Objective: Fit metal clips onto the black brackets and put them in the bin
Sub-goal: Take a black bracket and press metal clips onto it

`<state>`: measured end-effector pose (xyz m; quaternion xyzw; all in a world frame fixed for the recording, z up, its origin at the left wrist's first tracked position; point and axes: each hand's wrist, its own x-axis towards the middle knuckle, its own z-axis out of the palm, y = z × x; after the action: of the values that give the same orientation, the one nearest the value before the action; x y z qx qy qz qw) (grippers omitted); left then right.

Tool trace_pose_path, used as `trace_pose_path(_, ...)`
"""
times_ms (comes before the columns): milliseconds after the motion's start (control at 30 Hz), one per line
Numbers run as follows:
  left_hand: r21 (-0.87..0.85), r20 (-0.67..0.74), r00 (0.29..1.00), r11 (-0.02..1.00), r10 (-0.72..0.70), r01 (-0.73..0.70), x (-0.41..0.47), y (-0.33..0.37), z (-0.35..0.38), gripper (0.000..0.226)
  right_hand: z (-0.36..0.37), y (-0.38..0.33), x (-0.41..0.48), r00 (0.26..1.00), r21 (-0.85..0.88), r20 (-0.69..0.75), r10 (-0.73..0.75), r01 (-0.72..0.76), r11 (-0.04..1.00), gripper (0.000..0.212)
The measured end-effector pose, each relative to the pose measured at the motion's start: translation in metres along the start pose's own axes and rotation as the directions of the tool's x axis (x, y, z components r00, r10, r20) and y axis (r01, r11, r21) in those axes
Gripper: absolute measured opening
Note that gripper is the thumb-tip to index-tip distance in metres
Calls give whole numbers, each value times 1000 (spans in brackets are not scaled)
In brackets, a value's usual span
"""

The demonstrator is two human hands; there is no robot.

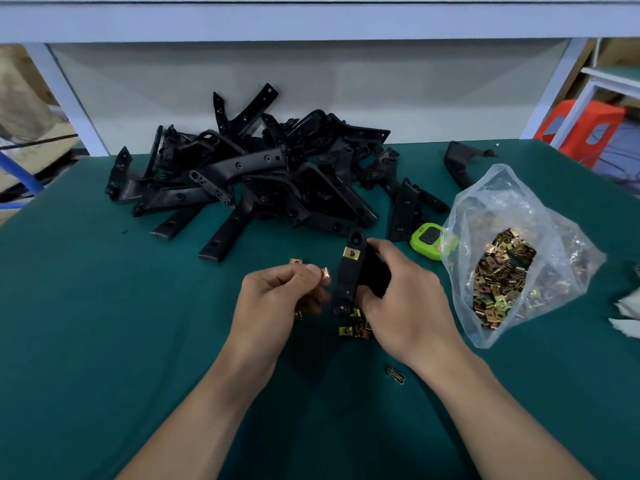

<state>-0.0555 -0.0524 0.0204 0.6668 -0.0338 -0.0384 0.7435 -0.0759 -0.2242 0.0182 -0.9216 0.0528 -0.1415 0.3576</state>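
My right hand [405,299] grips a black bracket [349,275] held upright over the green table; a gold metal clip [352,252] sits fitted near its upper end. My left hand [277,299] pinches a small copper-coloured clip [325,273] between thumb and fingers, just left of the bracket. Several loose clips [355,329] lie on the mat under my hands, and one more clip [296,261] lies behind my left hand. A heap of black brackets [249,171] fills the back of the table. No bin is in view.
A clear plastic bag [512,258] full of gold clips lies open at the right. A lime-green timer [427,239] sits beside it. A lone black part [460,161] lies at the back right, a small black clip [396,374] near my right forearm. White scraps [627,317] at the right edge.
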Motion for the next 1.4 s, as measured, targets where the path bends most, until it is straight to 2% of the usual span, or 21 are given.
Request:
trace_pose_path(167, 46, 122, 992, 998, 41, -47, -1, 2, -1, 26, 1, 1, 0, 999, 16, 27, -24, 24, 1000, 57)
trace_pose_path(367, 110, 163, 983, 989, 80, -98, 3, 0, -8, 25, 0, 2, 2, 997, 38, 67, -25, 23, 999, 62)
trace_pose_path(500, 229, 208, 973, 962, 101, -149, 5, -2, -15, 32, 0, 2, 1, 995, 31, 94, -35, 32, 999, 62)
trace_pose_path(633, 197, 283, 957, 973, 57, -117, 4, -1, -17, 27, -1, 5, 3, 996, 33, 87, -35, 32, 999, 62)
trace_pose_path(800, 157, 241, 968, 981, 73, -113, 3, -4, -11, 21, -2, 8, 6, 997, 62, 62, -35, 32, 998, 61)
trace_pose_path(967, 156, 209, 976, 983, 65, -99, 4, -6, -10, 24, -2, 6, 5, 995, 77, 98, -31, 24, 997, 60)
trace_pose_path(1167, 188, 237, 968, 974, 79, -125, 4, -4, -12, 28, -2, 4, 4, 992, 92, 118, -43, 32, 995, 56)
trace_pose_path(1400, 201, 264, 961, 970, 78, -134, 5, -3, -17, 23, -2, 4, 3, 992, 72, 123, -24, 15, 997, 61)
